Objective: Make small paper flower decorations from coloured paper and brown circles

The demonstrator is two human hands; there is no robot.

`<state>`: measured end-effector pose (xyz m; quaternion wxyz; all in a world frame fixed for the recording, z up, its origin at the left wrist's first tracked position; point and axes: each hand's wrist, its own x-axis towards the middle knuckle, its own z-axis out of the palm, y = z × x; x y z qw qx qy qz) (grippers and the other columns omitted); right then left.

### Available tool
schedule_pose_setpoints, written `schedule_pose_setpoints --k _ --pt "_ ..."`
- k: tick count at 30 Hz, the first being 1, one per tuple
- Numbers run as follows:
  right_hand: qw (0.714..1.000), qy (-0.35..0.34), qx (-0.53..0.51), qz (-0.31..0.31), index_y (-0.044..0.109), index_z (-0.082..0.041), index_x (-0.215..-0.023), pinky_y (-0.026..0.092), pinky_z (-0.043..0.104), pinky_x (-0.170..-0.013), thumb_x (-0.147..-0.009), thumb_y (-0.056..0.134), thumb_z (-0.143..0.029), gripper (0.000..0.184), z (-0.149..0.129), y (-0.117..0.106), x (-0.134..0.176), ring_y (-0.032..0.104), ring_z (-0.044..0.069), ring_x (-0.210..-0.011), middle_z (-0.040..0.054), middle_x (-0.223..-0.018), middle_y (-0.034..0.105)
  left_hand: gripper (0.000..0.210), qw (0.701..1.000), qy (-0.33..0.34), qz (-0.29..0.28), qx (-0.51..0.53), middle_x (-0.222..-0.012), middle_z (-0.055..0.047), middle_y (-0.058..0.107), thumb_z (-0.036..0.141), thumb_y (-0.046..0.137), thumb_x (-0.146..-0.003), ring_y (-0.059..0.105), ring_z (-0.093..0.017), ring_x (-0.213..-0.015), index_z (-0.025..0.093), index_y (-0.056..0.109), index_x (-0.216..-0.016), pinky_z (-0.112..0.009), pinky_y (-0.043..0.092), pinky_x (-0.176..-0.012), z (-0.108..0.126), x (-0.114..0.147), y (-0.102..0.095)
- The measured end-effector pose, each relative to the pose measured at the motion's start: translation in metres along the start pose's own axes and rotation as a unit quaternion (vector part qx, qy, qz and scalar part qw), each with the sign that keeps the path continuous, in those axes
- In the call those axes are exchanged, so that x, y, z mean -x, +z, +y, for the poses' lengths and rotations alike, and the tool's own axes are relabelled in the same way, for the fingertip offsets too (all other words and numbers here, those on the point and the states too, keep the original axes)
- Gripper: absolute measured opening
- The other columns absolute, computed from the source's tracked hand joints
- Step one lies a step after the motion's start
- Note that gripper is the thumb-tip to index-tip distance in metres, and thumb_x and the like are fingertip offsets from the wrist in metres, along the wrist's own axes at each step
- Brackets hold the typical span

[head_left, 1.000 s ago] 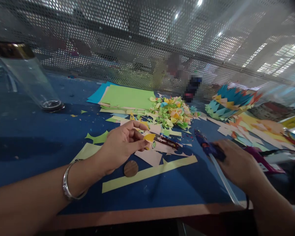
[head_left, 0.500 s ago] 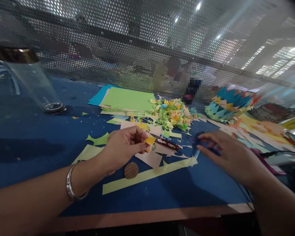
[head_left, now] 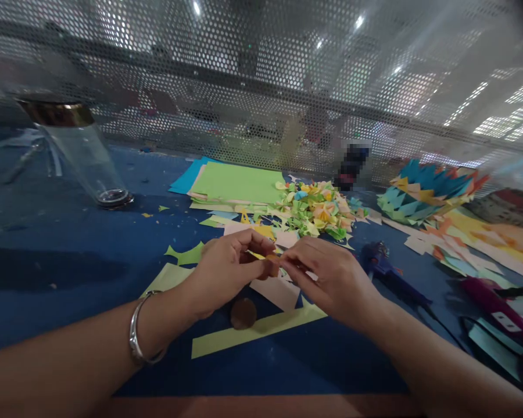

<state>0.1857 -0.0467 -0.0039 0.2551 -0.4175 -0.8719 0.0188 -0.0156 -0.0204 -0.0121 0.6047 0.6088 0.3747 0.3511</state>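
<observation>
My left hand (head_left: 229, 270), with a silver bangle at its wrist, pinches a small folded yellow-orange paper piece (head_left: 272, 259). From the other side, my right hand (head_left: 331, 276) meets it, thumb and forefinger closed on the piece's edge; fingers hide most of the paper. Beneath them lie pink paper offcuts (head_left: 279, 293), a round wooden disc (head_left: 243, 313) and a pale green paper strip (head_left: 226, 339). To the right of my right hand rests a blue hot glue gun (head_left: 387, 270) with its cord running toward the front.
Behind my hands are a heap of small folded paper pieces (head_left: 320, 209) and a stack of coloured sheets (head_left: 244, 183). A glass jar (head_left: 85, 157) stands at left. A spiky paper ring (head_left: 431, 188) and a magenta tool (head_left: 499, 307) are at right. Perforated metal (head_left: 226, 75) borders the back.
My right hand has let go of the blue glue gun, which now lies on the table. It has moved left to the paper piece in my left hand.
</observation>
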Motion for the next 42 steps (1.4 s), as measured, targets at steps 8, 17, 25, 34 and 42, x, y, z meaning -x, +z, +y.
schedule_pose_setpoints --k 8,17,25,34,42 --pt "0.993 0.059 -0.101 0.006 0.067 -0.017 -0.088 0.037 0.027 -0.062 -0.097 0.053 -0.031 0.022 0.007 0.006 0.000 0.050 0.013 -0.068 0.0018 -0.074 0.057 0.028 1.000 0.019 -0.020 -0.009 -0.100 -0.006 0.071 0.020 0.069 -0.077 0.070 -0.018 -0.093 0.020 0.057 -0.102 -0.035 0.055 -0.089 -0.004 -0.004 -0.001" --pt "0.987 0.062 -0.151 0.004 0.069 -0.017 -0.091 0.039 0.027 -0.063 -0.099 0.050 -0.031 0.025 0.008 0.008 0.004 0.052 0.013 -0.069 0.0021 -0.075 0.058 0.019 0.992 0.065 0.008 -0.103 -0.092 -0.003 0.068 0.022 0.065 -0.082 0.068 -0.016 -0.081 0.020 0.056 -0.099 -0.031 0.055 -0.079 -0.003 -0.003 -0.002" --pt "0.987 0.046 -0.153 0.032 0.067 -0.019 -0.088 0.040 0.025 -0.062 -0.097 0.053 -0.028 0.020 0.008 0.011 0.007 0.054 0.012 -0.069 0.0012 -0.075 0.060 0.012 0.989 0.071 0.008 -0.129 -0.082 0.000 0.066 0.020 0.064 -0.082 0.066 -0.014 -0.074 0.021 0.057 -0.092 -0.029 0.054 -0.072 0.003 -0.001 0.000" --pt "0.989 0.016 -0.131 0.064 0.066 -0.017 -0.090 0.040 0.027 -0.063 -0.096 0.054 -0.025 0.016 0.007 0.014 0.008 0.052 0.012 -0.070 0.0017 -0.077 0.059 0.026 0.989 0.079 0.045 -0.118 -0.094 -0.003 0.072 0.026 0.069 -0.084 0.070 -0.017 -0.090 0.020 0.057 -0.106 -0.030 0.057 -0.084 0.000 -0.001 -0.003" --pt "0.993 -0.015 -0.088 0.071 0.067 -0.013 -0.096 0.043 0.028 -0.068 -0.096 0.054 -0.026 0.018 0.009 0.019 0.009 0.055 0.014 -0.076 0.0055 -0.083 0.062 0.023 0.991 0.076 0.067 -0.089 -0.095 -0.002 0.070 0.030 0.071 -0.083 0.068 -0.013 -0.088 0.020 0.061 -0.101 -0.023 0.056 -0.078 -0.001 -0.004 -0.002"
